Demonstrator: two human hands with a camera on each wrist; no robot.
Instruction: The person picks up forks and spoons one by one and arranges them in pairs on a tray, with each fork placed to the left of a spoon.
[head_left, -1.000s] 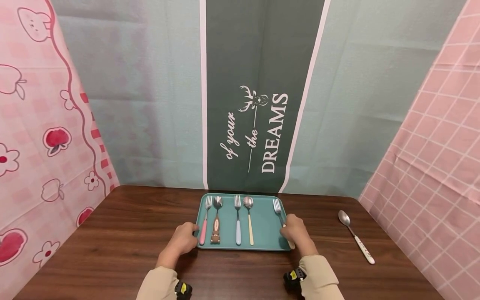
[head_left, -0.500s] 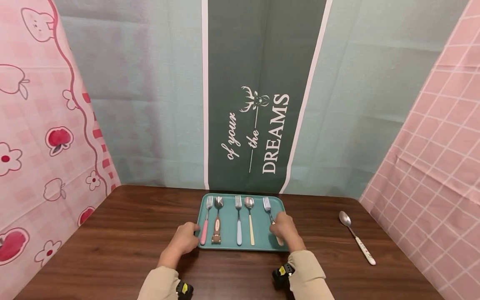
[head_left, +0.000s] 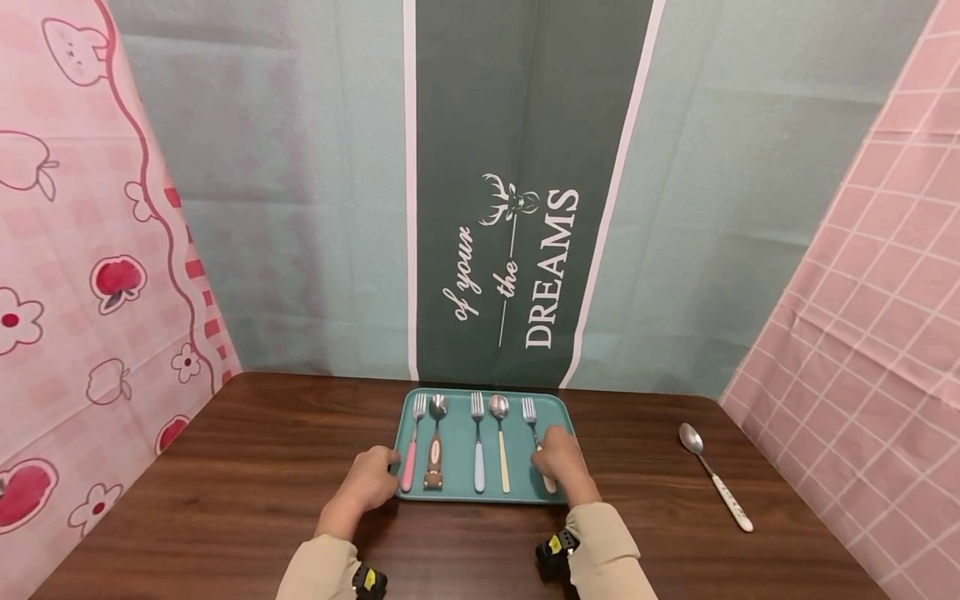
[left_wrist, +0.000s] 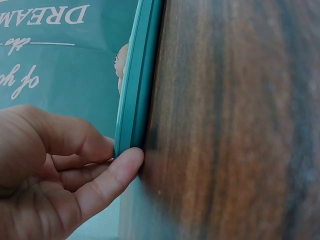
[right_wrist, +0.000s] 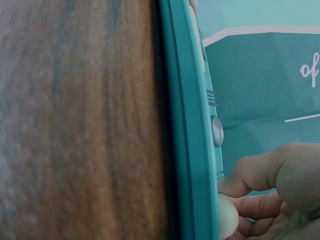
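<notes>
A teal tray (head_left: 457, 450) lies on the table, and my left hand (head_left: 369, 477) pinches its left edge between thumb and fingers, as the left wrist view shows at the rim (left_wrist: 131, 100). My right hand (head_left: 562, 463) holds a fork (head_left: 529, 412) over the tray's right part, tines pointing away from me; its pale handle (right_wrist: 228, 220) shows at the fingers in the right wrist view. Left of it on the tray lie a pink-handled fork (head_left: 409, 467), a spoon with a brown bear handle (head_left: 434, 458), a blue-handled fork (head_left: 479, 467) and a yellow-handled spoon (head_left: 504, 463).
A spoon with a white patterned handle (head_left: 729, 500) lies on the dark wooden table (head_left: 247, 483), right of the tray. A grey-green cloth (head_left: 345, 208) hangs behind, with pink cloths (head_left: 877, 333) at both sides.
My right hand has moved left from the tray's right edge, carrying the fork nearer to the yellow-handled spoon. The left hand has stayed at the tray's left edge.
</notes>
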